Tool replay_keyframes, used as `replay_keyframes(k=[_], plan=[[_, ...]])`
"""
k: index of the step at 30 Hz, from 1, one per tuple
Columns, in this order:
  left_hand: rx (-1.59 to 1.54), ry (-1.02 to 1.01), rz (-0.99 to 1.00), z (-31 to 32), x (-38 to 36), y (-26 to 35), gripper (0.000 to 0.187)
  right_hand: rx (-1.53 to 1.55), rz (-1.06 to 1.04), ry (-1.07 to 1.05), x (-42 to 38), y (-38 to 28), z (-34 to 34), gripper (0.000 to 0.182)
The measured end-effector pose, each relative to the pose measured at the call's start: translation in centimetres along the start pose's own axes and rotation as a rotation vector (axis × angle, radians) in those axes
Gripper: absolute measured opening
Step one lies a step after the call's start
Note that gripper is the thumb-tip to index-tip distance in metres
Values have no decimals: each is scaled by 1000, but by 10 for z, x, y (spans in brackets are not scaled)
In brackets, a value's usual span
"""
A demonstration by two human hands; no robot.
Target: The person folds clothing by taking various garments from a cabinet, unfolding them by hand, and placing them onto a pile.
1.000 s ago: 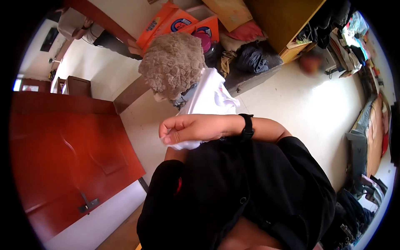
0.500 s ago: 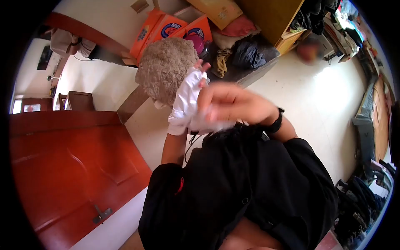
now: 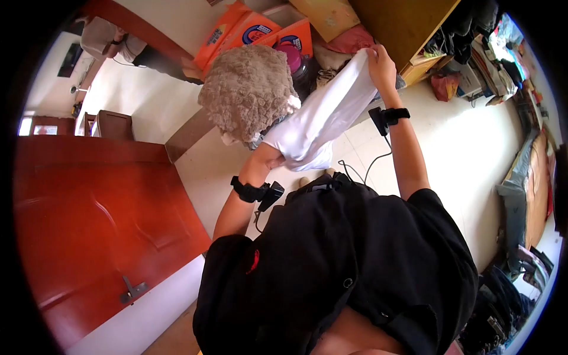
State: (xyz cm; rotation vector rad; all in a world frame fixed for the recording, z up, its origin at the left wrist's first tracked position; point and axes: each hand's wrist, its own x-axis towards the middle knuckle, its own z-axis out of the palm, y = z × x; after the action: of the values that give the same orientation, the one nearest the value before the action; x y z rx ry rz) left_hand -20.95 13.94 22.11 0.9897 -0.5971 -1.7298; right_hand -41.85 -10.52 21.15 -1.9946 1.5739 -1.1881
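Note:
A white piece of clothing (image 3: 322,121) stretches diagonally between my hands in front of my waist. My right hand (image 3: 380,68) is closed on its upper right end, fingers pinching the fabric. My left hand (image 3: 273,158) reaches inside the cloth at the lower left; only the part near the wrist shows. The cloth hides those fingers. Just beyond my left hand is a pile topped by a fluffy grey-brown textile (image 3: 248,89), close to the white fabric.
Orange printed packages (image 3: 239,32) and a dark bottle with a purple cap (image 3: 290,58) stand behind the pile. On the left is a red-brown door (image 3: 106,219). Another person (image 3: 109,44) is at the upper left. Cables hang from both black wrist straps.
My right hand has moved up and to the right, drawing the white cloth out long. My left fingers, which stuck out of the cloth before, are now covered by it.

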Motion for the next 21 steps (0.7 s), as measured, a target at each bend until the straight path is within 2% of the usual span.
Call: replay_keyframes(k=[1,2,4,6,7,8,10,12,14,17,18,19,20,21], plan=[[135,-70,35,-3,1,-2,38,0,-3,-9,-1,7,3,26],[129,-63,34,1,-4,2,38,-56,44,-28,-3,12,5,23],[-220,33,159,14,-16,14,34,-112,93,-53,-12,28,10,20],[-418,-110,205,6,-11,25,35,-17,-71,-152,-20,42,19,18],[-382,-93,264,8,-7,28,37,-46,-322,-13,-26,43,24,20],[-345,-77,322,12,-5,31,39,-21,-271,-64,-33,21,16,19],[-334,-113,345,22,-4,42,42,154,-432,6,-50,-34,-3,17],[-323,-148,364,35,-3,54,46,328,-632,16,-78,-80,-25,20],[-327,-351,477,48,-2,62,46,486,-899,21,-109,-110,-32,22],[-125,-346,474,53,-10,80,54,446,-856,47,-130,-137,-35,26],[0,-327,514,58,-11,87,55,446,-858,55,-130,-132,-32,26],[32,-311,672,65,-7,92,60,433,-821,-19,-131,-125,-28,26],[44,-318,688,66,-5,95,60,420,-788,-90,-127,-124,-24,26],[39,-315,740,66,-5,97,61,419,-825,-74,-127,-124,-22,28]])
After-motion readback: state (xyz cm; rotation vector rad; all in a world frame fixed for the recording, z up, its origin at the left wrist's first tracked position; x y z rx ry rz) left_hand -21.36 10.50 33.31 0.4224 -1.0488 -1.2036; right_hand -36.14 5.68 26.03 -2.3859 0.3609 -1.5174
